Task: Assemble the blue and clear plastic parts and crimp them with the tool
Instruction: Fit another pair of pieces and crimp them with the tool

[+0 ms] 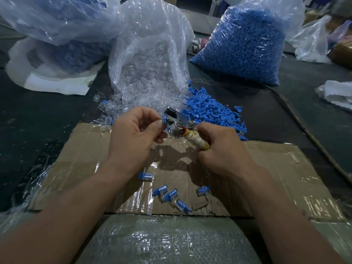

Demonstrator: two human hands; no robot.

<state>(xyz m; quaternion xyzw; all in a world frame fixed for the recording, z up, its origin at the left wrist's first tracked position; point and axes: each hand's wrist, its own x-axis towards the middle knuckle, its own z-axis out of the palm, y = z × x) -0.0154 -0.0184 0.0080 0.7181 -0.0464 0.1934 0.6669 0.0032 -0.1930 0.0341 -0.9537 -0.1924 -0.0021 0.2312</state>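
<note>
Only the head view to go on, so here goes. The left grip is pinching a small blue-and-clear piece between thumb and fingertips. It's holding the piece right at the shiny metal head of the tool, up in the air above the cardboard. The right grip is curled round the tool's tape-wrapped handle. Can't really tell if the jaws are already biting the piece or just touching it, since the fingers cover that bit. A handful of finished pieces lie on the cardboard nearer the person. The pile of loose blue parts sits just behind the hands on the dark counter, and the bag of clear parts spills open beside it. What I'd worry about: the left fingertips are very close to the jaws, so a squeeze with the piece not fully seated could nip a finger. Also, if the piece sits crooked in the head, the crimp would probably land off-centre and crack the clear shell or leave the blue insert loose. And it looks like only a fingertip pinch, so the piece could pop out when the handles close and vanish into that pile.
</note>
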